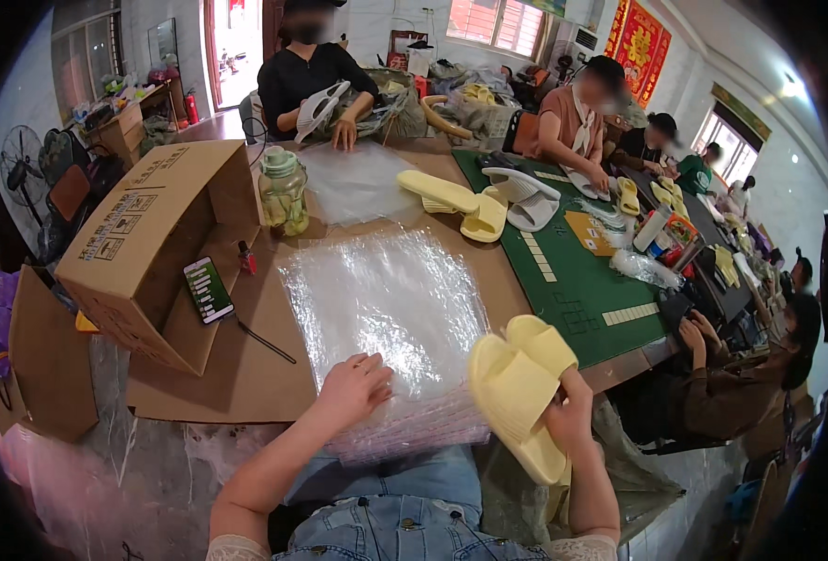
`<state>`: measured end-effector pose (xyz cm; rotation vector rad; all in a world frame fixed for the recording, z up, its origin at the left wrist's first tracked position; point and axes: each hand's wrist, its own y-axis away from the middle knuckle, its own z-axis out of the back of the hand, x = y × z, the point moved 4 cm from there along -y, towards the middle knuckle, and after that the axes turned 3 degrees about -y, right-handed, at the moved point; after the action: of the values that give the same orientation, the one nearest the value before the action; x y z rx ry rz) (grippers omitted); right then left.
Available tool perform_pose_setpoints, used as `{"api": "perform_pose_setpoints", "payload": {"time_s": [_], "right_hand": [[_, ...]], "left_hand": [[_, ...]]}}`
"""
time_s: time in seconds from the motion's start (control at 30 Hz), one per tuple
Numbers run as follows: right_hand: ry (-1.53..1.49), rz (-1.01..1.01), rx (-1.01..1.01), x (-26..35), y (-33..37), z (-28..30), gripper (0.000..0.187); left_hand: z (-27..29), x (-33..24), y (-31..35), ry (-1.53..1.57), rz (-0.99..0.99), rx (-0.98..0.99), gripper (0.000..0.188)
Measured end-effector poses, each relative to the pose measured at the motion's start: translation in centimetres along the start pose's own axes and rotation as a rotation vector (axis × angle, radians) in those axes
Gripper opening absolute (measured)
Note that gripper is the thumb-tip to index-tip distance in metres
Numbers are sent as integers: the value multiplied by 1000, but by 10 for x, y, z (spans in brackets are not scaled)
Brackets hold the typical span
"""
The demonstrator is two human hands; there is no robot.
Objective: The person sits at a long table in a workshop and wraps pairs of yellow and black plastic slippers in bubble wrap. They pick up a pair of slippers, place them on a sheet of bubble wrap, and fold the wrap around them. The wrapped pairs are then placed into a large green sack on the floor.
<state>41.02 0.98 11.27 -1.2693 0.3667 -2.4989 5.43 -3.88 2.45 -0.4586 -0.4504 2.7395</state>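
A pair of pale yellow slippers is gripped in my right hand, held upright above the table's near edge, one slipper against the other. My left hand rests on a stack of clear plastic bags, its slightly bent fingers lying on the top sheet with nothing visibly held. The stack's pinkish near edge hangs over the table edge above my lap. Beyond the stack lie more yellow slippers and a pair of grey-white slippers.
On the left stand an open cardboard box, a phone, a small red bottle and a green-lidded jar. A green mat covers the right side. Across from me a person holds a white slipper; several other people work along the table.
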Motion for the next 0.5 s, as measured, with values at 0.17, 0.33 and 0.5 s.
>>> {"api": "perform_pose_setpoints", "payload": {"time_s": [0.17,0.33,0.5], "right_hand": [[-1,37,286,42,19,-5,38],[-19,129,501,55,32,-20,32],[36,193,544,66,29,-42,25]], "left_hand": [[-1,-2,-14,82,142,-19,27],[-4,7,-21,217,192,-98,26],[6,0,-24,281,207,-147,23]]}}
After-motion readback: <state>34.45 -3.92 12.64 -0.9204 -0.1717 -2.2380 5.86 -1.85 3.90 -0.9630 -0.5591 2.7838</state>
